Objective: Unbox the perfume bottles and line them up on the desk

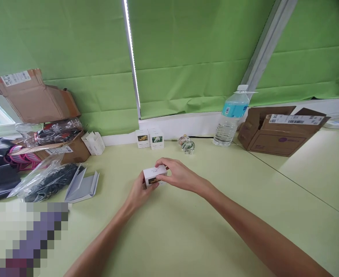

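Pale green tabletop (215, 234) spreads beneath both forearms, and a creased green fabric blind (71, 38) rises beyond the grip. Ahead and to the right of the grip sits an open brown cardboard carton (276, 132), with a clear plastic water bottle with a blue label (229, 125) just left of it. Straight ahead stand two small white card boxes (150, 139), and a little clear glass ornament (187, 145) lies just right of them. Between the hands, a small white card box with a printed picture panel (155, 175) sits in a narrow grip: the left hand (140, 193) cups its lower left end while the right hand (181, 176) lies over its top. Its smooth card could slip if the pressure eases, and squeezing too hard could dent its thin corners.
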Available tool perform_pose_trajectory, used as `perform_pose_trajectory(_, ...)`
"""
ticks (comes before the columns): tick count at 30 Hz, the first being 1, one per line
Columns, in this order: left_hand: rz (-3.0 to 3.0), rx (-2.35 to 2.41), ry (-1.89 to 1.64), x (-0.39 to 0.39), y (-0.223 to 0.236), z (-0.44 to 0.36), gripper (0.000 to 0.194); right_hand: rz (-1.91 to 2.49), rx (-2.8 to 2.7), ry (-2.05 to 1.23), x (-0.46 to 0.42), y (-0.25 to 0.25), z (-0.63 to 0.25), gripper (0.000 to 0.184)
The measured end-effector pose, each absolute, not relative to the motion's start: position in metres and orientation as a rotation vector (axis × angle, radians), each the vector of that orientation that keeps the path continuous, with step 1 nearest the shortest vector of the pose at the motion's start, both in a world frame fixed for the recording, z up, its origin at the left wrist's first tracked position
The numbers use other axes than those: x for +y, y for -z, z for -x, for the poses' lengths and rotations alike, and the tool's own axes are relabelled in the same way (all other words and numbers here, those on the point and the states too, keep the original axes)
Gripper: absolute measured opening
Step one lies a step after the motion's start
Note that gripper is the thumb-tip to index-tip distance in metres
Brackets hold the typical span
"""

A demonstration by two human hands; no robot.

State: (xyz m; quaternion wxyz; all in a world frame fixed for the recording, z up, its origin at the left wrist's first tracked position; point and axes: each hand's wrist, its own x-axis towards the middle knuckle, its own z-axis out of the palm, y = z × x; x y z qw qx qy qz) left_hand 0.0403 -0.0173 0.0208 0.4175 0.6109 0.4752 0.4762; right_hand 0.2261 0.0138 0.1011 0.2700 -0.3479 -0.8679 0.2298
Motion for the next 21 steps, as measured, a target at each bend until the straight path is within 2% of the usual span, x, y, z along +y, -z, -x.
perform_pose_trajectory(10, -1.579, 1.145, -1.093, -0.02, -0.028, -0.036, 0.041, 0.986, -2.417, -0.498, 0.003, -0.111, -0.229, 0.019)
perform_pose_trajectory(15, -1.579, 0.968, -0.86, -0.025, -0.045, -0.034, 0.056, 0.964, -2.528, -0.497, -0.009, -0.124, -0.234, 0.014)
perform_pose_trajectory(21, -1.563, 0.907, -0.732, -0.026, -0.049, -0.037, 0.046, 0.967, -2.592, -0.532, -0.015, -0.129, -0.236, 0.014)
